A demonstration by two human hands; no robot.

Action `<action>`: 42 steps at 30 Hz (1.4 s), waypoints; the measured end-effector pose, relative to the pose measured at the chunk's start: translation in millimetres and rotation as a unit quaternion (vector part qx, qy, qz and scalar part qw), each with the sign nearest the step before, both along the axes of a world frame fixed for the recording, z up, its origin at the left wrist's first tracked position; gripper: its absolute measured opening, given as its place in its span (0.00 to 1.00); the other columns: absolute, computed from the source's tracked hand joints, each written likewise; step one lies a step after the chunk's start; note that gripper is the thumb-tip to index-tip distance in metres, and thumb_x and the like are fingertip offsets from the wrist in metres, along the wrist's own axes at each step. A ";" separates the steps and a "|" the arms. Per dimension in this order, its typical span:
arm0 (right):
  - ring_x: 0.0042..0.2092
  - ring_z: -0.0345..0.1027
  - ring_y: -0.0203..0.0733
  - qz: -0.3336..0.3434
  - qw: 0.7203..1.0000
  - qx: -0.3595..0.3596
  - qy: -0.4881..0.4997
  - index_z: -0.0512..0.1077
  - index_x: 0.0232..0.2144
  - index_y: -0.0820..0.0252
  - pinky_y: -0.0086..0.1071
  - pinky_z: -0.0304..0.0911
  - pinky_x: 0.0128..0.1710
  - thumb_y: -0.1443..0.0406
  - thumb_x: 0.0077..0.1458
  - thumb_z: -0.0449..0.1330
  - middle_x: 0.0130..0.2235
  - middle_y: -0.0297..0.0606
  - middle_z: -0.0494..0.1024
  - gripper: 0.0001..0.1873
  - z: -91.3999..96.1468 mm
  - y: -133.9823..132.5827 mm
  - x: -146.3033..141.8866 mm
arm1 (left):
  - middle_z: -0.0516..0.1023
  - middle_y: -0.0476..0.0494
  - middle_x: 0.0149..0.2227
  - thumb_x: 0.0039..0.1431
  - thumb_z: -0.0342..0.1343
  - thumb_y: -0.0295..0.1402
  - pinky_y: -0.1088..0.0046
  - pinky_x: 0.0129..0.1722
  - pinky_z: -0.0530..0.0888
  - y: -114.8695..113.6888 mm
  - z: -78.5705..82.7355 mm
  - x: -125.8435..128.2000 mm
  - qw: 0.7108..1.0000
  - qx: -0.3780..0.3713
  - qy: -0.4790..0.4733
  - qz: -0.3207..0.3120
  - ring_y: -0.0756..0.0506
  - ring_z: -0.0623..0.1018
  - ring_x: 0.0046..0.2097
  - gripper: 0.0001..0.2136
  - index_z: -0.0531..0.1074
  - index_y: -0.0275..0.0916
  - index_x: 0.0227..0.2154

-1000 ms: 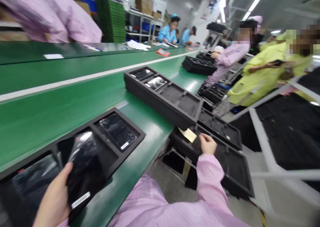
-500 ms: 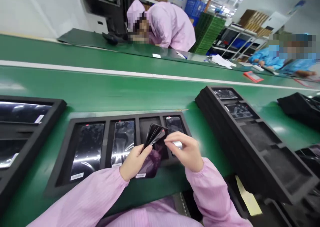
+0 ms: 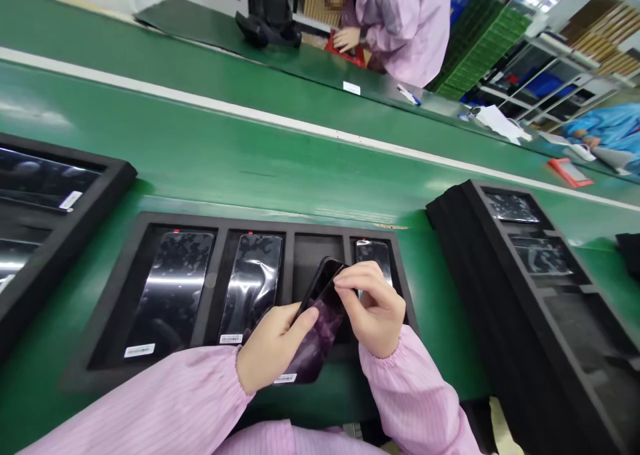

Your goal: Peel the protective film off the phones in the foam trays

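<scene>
My left hand (image 3: 273,345) grips a black glossy phone panel (image 3: 315,331) by its left edge, tilted over the black foam tray (image 3: 210,223). My right hand (image 3: 375,308) pinches the panel's upper right edge. The tray has a row of slots: two at the left hold panels in shiny film (image 3: 170,288), the third slot (image 3: 316,255) lies open behind the held panel, and the far right slot holds another panel (image 3: 373,251), partly hidden by my right hand.
A stack of black foam trays (image 3: 505,268) stands at the right, another tray (image 3: 55,195) at the left. A green conveyor belt (image 3: 250,155) runs behind. A person in a pink coat (image 3: 405,15) works across the line. Shelves stand at the far right.
My view swung from the right-hand trays back to the tray in front. My right hand came up from below the bench and took hold of the panel, now lowered toward the third slot.
</scene>
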State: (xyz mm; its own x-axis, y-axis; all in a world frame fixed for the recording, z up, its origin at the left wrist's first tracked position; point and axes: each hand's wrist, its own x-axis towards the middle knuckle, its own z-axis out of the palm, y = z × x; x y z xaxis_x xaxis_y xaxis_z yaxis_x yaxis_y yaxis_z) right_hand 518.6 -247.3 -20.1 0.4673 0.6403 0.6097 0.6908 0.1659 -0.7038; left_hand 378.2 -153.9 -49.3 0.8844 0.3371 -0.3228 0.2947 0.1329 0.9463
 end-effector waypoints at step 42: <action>0.35 0.70 0.41 -0.079 0.993 -0.093 -0.012 0.76 0.45 0.49 0.39 0.68 0.36 0.77 0.54 0.63 0.33 0.31 0.80 0.21 11.9 -2.8 -22.4 | 0.70 0.53 0.25 0.67 0.43 0.43 0.74 0.30 0.61 2.8 4.9 -1.2 0.998 0.014 -0.040 -0.053 0.51 0.67 0.28 0.18 0.66 0.39 0.25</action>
State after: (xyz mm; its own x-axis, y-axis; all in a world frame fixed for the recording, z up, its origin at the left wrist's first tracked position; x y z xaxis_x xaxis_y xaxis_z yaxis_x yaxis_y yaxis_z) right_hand 496.3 -250.0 -8.2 0.5574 0.6627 0.5001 0.7143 -0.0758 -0.6957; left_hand 377.0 -151.1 -44.4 0.9380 0.2492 -0.2410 0.2287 0.0776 0.9704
